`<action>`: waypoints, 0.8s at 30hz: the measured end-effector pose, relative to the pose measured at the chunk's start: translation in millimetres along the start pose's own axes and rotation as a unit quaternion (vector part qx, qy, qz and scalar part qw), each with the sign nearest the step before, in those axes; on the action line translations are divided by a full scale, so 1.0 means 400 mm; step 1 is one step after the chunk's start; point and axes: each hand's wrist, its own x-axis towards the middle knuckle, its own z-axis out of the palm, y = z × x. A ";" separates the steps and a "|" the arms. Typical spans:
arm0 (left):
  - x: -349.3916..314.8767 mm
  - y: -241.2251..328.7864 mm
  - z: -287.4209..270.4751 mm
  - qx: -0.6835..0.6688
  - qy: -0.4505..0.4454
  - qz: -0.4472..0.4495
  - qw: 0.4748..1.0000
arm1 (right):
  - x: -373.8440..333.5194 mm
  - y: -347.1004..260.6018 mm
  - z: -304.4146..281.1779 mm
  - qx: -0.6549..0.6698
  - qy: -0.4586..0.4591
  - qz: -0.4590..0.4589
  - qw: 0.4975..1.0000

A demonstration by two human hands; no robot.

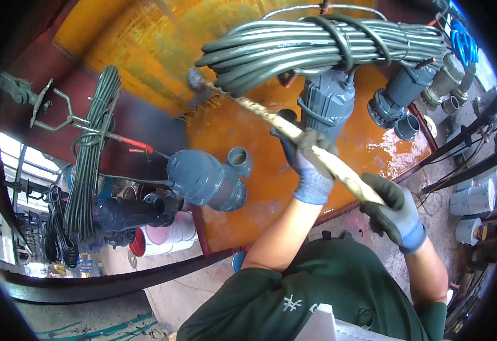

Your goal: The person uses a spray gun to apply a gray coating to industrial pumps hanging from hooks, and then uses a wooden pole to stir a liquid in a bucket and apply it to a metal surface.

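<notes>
A long pale wooden pole [271, 118] slants from the lower right up to the far left. My left hand [315, 154], in a grey-blue work glove, is closed round its middle. Near the pole's close end my right hand [389, 206], gloved with a dark palm, also grips it. The far end of the pole carries a small greyish head whose kind I cannot make out, against a yellow-orange stained panel [146, 51]. Just beyond my left hand hangs a grey-blue pump [327, 102], below a thick coil of dark cable [294, 51].
Another grey-blue pump [206, 179] hangs at the left beside a bundled cable [94, 142] on a metal hanger. More pumps [402, 94] hang at the right. Under them lies a wet orange surface [248, 227] with a raised edge. White buckets [471, 199] stand on the floor at right.
</notes>
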 end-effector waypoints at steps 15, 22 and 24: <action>0.032 0.152 -0.104 -0.014 0.003 0.074 0.997 | 0.123 -0.007 0.112 -0.136 -0.107 -0.065 0.983; 0.193 0.253 -0.113 -0.017 -0.151 0.091 0.984 | 0.275 -0.059 0.135 -0.052 -0.153 -0.122 0.979; 0.177 0.217 -0.100 -0.047 -0.156 0.033 0.986 | 0.258 -0.048 0.102 -0.082 -0.132 -0.125 0.980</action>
